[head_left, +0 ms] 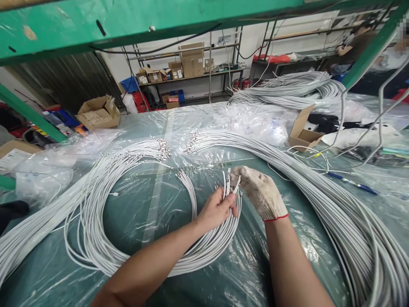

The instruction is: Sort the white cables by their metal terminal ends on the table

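My bare left hand point(219, 209) is closed around several white cables near their connector ends, which stick up above the fingers. These belong to a looped bundle of white cables point(204, 258) curving across the table. My right hand point(258, 187), in a knitted work glove with a red cuff, pinches the end of one cable point(237, 184) just right of the others. A small group of cable ends point(183, 175) lies to the left of my hands. Further left is a thick bunch of metal-tipped cable ends point(159, 149).
A second thick cable bundle point(306, 183) arcs down the right side. Behind it sit an open cardboard box point(303, 132) and a blue pen point(354, 184). More coiled cables point(287, 89) lie at the back. A green beam point(159, 25) crosses overhead; a person point(354, 47) is at far right.
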The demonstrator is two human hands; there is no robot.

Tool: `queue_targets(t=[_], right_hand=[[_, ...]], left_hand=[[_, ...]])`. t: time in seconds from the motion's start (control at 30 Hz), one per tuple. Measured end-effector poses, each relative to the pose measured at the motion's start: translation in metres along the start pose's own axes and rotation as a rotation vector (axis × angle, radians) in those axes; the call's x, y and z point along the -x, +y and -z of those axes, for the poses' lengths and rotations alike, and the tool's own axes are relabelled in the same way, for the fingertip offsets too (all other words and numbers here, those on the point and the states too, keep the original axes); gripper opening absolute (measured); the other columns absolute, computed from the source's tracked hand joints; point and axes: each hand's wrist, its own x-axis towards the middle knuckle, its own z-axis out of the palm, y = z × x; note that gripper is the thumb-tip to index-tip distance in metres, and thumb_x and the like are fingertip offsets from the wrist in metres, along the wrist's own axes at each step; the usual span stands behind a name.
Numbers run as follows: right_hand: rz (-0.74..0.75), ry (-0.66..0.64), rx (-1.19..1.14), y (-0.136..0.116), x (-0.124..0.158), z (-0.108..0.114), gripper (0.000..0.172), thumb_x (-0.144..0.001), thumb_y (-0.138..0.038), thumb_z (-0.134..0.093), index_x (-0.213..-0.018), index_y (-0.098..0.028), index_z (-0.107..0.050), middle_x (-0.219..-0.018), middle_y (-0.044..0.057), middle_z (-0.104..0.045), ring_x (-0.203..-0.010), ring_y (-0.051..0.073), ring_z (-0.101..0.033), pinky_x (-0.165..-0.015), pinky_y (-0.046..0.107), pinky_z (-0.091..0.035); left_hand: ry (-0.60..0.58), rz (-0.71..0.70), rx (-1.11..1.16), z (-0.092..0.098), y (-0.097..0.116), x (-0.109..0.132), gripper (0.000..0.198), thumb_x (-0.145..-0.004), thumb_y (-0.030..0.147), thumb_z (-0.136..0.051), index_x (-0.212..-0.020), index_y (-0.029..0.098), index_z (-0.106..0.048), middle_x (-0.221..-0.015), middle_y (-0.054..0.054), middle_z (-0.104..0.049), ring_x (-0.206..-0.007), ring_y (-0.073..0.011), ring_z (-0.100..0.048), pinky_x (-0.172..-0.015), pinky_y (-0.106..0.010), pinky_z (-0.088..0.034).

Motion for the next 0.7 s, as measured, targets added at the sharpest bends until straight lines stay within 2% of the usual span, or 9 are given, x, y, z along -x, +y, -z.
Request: queue_targets(t=[0.1,0.23,0.4,0.57,0.7], right_hand=[[-0.015,-0.031,-0.039,0.0,0.0,0.001,0.033,-0.074,-0.051,-0.076,-0.084,-0.019,-0.073,-0.08,0.005,-0.072,-0.072,0.02,-0.066,-0.069,0.029,-0.051],[-0.055,-0.028,-0.06,0.001,-0.003,0.004,0.035,-0.073,-0.053,-0.075,-0.086,-0.021,-0.072,-0.086,0.007,-0.073,-0.079,0.024,-0.068,-0.071,0.033,-0.052],[-0.025,0.026,-0.04,0.0,-0.004,0.004,0.036,-0.07,-0.052,-0.078,-0.08,-0.019,-0.07,-0.078,0.007,-0.071,-0.07,0.022,-0.065,-0.064,0.031,-0.052],[-0.027,0.19,0.104,-0.009,0.001,0.002,0.04,-0.068,-0.054,-0.079,-0.077,-0.016,-0.068,-0.071,0.005,-0.069,-0.056,0.016,-0.057,-0.048,0.026,-0.04],[-0.061,0.142,0.087,-0.016,0.005,0.003,0.042,-0.064,-0.053,-0.082,-0.069,-0.017,-0.063,-0.065,0.003,-0.065,-0.045,0.01,-0.046,-0.04,0.024,-0.029]], left_hand=[[-0.007,-0.002,0.026,0.0,0.001,0.002,0.042,-0.084,0.057,-0.061,-0.092,0.018,-0.047,-0.06,0.004,-0.059,-0.037,-0.003,-0.034,-0.042,-0.02,-0.024],[-0.021,0.005,0.037,0.0,0.004,0.004,0.044,-0.084,0.06,-0.059,-0.087,0.018,-0.047,-0.065,0.0,-0.063,-0.038,-0.0041,-0.04,-0.04,-0.02,-0.026],[-0.038,0.02,0.082,0.002,0.004,0.003,0.044,-0.083,0.059,-0.06,-0.08,0.018,-0.045,-0.064,-0.002,-0.064,-0.038,-0.004,-0.038,-0.041,-0.021,-0.023],[-0.061,0.043,0.108,0.003,0.002,0.001,0.041,-0.083,0.056,-0.062,-0.085,0.017,-0.048,-0.059,0.0,-0.061,-0.038,-0.004,-0.035,-0.042,-0.021,-0.019],[-0.12,0.091,0.104,0.004,0.001,-0.001,0.04,-0.083,0.055,-0.063,-0.086,0.017,-0.048,-0.06,0.001,-0.06,-0.04,-0.0039,-0.035,-0.043,-0.021,-0.017]])
